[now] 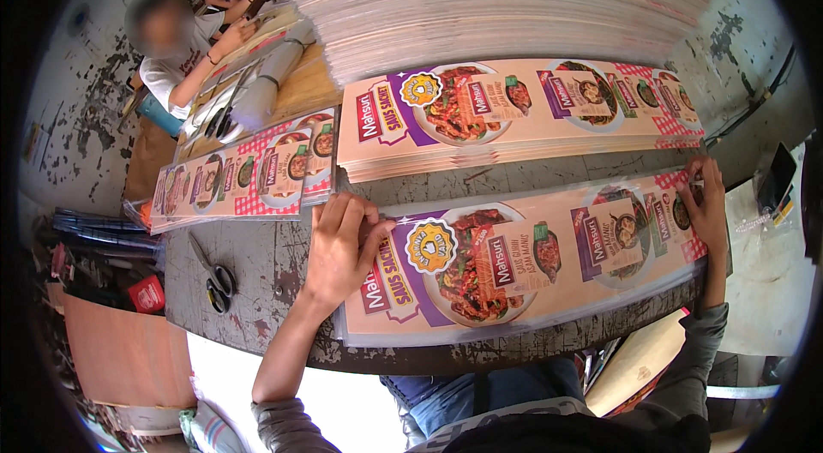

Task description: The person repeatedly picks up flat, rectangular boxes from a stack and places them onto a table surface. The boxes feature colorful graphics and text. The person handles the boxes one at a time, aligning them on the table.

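A long printed food-advert sheet (557,299) lies in front of me at a slant on the dark worktable, inside a clear plastic sleeve (437,335) that sticks out past its edges. My left hand (339,243) is closed at the sleeve's far left corner, thumb and fingers pinching the edge. At the far right corner my right hand (706,206) grips the other end, its fingers curled over the edge. Just beyond lies a neat stack of matching printed sheets (523,123), apart from both hands. Another pile of sleeved sheets (249,166) is on the left.
Black-handled scissors (219,286) lie on the scratched worktable (266,307), left of my left arm. Behind rises a tall stack of flat plastic-wrapped sheets (497,3). A co-worker (176,50) sits at the far left by a wooden table (313,76) with rolled clear plastic (274,72).
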{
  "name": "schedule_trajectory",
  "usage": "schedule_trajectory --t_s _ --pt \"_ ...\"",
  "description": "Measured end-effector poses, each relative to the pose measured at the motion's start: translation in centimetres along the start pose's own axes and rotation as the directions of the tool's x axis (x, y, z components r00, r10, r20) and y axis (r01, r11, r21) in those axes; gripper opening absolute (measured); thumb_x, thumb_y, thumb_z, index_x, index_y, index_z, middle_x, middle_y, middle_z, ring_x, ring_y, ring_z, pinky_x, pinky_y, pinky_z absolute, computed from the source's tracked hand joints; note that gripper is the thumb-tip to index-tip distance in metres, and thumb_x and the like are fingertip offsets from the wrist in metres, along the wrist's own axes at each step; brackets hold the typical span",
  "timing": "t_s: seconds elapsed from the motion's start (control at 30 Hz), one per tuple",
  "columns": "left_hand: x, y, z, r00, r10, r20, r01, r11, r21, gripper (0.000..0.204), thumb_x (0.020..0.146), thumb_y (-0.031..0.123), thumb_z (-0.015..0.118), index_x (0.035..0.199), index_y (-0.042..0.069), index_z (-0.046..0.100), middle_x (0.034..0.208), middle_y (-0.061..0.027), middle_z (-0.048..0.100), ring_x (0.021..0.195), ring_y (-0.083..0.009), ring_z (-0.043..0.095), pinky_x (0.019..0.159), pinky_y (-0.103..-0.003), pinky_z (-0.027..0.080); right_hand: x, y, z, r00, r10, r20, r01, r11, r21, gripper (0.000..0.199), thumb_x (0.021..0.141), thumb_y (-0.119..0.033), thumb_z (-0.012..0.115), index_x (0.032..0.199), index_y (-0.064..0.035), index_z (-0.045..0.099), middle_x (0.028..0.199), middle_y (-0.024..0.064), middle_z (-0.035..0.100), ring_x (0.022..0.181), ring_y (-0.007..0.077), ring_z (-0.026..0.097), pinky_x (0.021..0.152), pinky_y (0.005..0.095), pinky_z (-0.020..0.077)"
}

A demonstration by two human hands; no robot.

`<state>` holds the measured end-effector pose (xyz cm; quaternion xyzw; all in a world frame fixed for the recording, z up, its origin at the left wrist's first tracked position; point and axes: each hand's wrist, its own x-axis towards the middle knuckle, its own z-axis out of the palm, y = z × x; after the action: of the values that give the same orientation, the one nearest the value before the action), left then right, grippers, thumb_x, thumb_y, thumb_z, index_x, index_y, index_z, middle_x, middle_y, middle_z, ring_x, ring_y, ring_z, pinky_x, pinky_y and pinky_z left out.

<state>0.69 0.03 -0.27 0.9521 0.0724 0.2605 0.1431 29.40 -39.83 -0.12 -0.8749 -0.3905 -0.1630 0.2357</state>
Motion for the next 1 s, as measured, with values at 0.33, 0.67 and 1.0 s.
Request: schedule_trajectory --t_s 0.33,0.67,1.0 --pt "0.15 0.16 0.0 1.0 -0.002 -0.008 0.002 1.0 0.003 0.018 0.074 0.007 0.068 0.078 0.003 0.051 0.072 -0.008 0.055 0.064 -0.0262 0.052 0.067 -0.036 0.036 -0.05 0.03 -0.04 1.0 0.021 0.004 -0.021 1.0 -0.007 0.023 0.077 -0.007 0.061 0.094 -0.0008 0.047 0.088 0.0149 0.049 0.083 0.0339 0.046 0.076 0.0381 0.0357" --pt "0.2 0.21 -0.07 1.0 0.001 -0.006 -0.001 1.0 0.025 0.017 0.075 0.008 0.068 0.078 0.004 0.051 0.071 -0.0066 0.055 0.062 -0.0247 0.052 0.068 -0.035 0.035 -0.04 0.29 -0.04 1.0 0.011 0.009 -0.011 1.0 -0.01 0.025 0.076 -0.007 0.061 0.096 -0.0008 0.047 0.089 0.0151 0.049 0.084 0.035 0.046 0.076 0.0387 0.036" --pt "0.32 0.36 -0.42 0.996 -0.076 0.036 0.076 0.997 -0.005 0.016 0.076 0.009 0.068 0.08 0.004 0.053 0.071 -0.0076 0.058 0.063 -0.0247 0.055 0.07 -0.034 0.037 0.05 0.13 -0.06 1.0 -0.003 0.002 0.003 1.0 -0.008 0.023 0.076 -0.007 0.061 0.094 -0.0005 0.048 0.087 0.0147 0.049 0.081 0.0331 0.047 0.074 0.0377 0.0371"
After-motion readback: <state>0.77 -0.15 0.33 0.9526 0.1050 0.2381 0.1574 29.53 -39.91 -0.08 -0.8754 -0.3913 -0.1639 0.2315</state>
